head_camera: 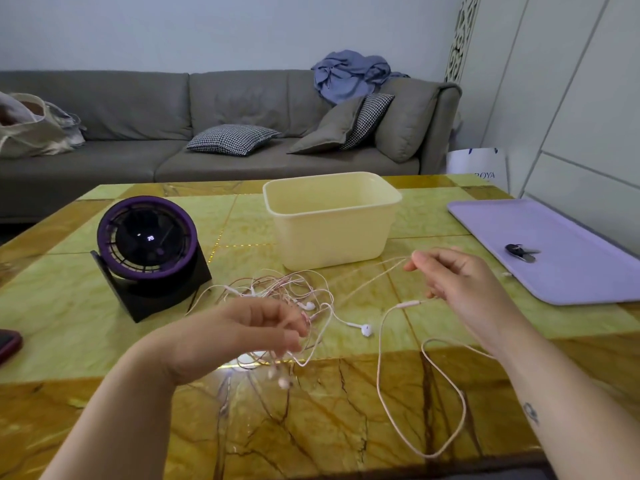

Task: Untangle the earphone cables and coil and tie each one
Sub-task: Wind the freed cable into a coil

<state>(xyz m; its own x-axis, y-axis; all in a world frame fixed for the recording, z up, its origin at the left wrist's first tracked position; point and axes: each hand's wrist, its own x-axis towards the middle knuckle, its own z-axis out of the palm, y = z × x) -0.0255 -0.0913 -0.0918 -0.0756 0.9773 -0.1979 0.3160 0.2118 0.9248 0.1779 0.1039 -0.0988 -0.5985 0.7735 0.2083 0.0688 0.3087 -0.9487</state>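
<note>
Looking down at a yellow-green marble table (pixel 104 341), you have both hands raised above it, working on a knot of earphone cables. Your left hand (pixel 242 332) is low and near the centre. Its fingers are curled round several thin pink and white strands of the tangle (pixel 277 289), which spreads over the table just beyond your knuckles. A pink earbud (pixel 284 382) dangles, blurred, below that hand.

Your right hand (pixel 460 282) is higher and to the right. Its thumb and forefinger pinch pale strands that stretch back across to the tangle, and the other fingers are loosely bent. From beneath that hand a pink cable (pixel 378 375) runs down in a long slack loop lying on the near part of the table. A white earbud (pixel 365 329) rests on the table between your hands.

Behind the tangle stands a cream bin (pixel 329 237). To its left sits a black and purple fan (pixel 149 244), tilted upward. At the right lies a lavender tray (pixel 571 271) with keys (pixel 519 252) on it. A red phone (pixel 8 344) shows at the left edge, and a grey sofa (pixel 138 116) runs along the wall beyond.
</note>
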